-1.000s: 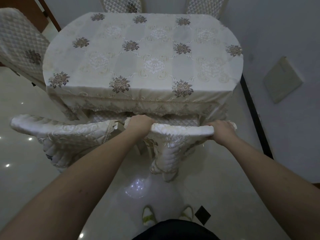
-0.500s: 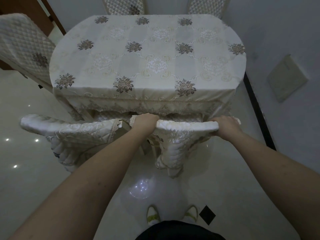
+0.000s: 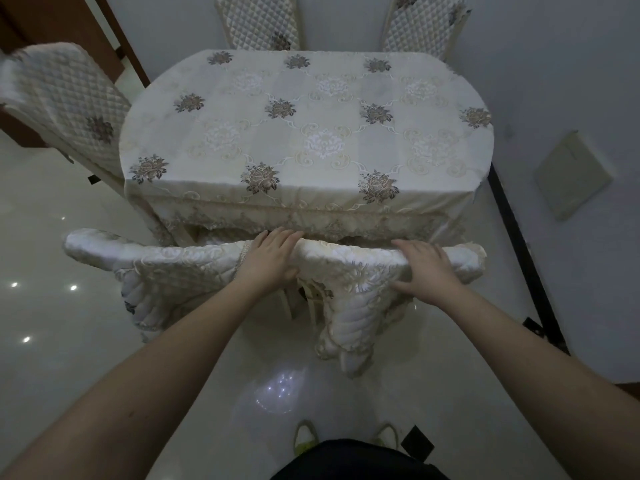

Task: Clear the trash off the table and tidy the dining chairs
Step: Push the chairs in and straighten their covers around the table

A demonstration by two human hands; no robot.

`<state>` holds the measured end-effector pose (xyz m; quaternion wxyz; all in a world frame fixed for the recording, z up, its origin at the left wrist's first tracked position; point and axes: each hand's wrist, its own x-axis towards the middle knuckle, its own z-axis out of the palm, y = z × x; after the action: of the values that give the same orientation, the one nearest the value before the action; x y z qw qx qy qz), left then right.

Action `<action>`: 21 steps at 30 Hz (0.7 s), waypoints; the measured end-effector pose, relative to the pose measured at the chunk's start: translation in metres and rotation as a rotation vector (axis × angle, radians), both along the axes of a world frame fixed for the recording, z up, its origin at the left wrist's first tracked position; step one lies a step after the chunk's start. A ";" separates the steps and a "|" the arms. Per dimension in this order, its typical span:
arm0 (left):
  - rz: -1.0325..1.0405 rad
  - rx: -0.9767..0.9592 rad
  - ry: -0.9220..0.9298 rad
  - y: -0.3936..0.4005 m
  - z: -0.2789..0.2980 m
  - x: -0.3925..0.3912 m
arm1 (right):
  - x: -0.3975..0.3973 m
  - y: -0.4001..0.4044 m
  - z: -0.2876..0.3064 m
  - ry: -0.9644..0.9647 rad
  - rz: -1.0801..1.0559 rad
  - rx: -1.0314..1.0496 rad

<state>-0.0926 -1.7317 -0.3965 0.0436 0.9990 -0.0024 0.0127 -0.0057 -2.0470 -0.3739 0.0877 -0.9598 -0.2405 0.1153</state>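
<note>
A dining chair (image 3: 349,261) in a cream embroidered cover stands right in front of me, its seat tucked under the near edge of the table (image 3: 311,133). The table wears a floral cloth and nothing lies on its top. My left hand (image 3: 270,263) rests on the left end of the chair's top rail, fingers stretched forward over it. My right hand (image 3: 427,270) lies flat on the right end, fingers spread. A second covered chair (image 3: 156,265) stands just to the left, also against the table.
A quilted chair (image 3: 69,105) stands at the table's left end and two more (image 3: 259,22) (image 3: 422,26) at the far side. A wall with a black skirting strip (image 3: 519,258) and a leaning panel (image 3: 571,178) runs close on the right. Glossy tile floor lies around my feet.
The chair has gone forward toward the table. Both hands have loosened from a curled hold on the top rail to flat, stretched fingers.
</note>
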 end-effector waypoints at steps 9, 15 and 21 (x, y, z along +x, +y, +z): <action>0.164 0.141 0.099 0.072 0.001 -0.030 | -0.020 0.126 0.006 -0.021 0.196 0.108; 0.142 0.205 0.229 0.103 -0.002 -0.015 | -0.021 0.165 -0.002 -0.136 0.202 -0.088; 0.094 0.236 0.277 0.109 -0.005 0.008 | -0.012 0.173 -0.009 -0.179 0.205 -0.162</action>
<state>-0.0845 -1.6224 -0.4012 -0.0748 0.9883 0.0490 -0.1231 -0.0182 -1.8744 -0.3829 -0.0240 -0.9406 -0.3338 0.0566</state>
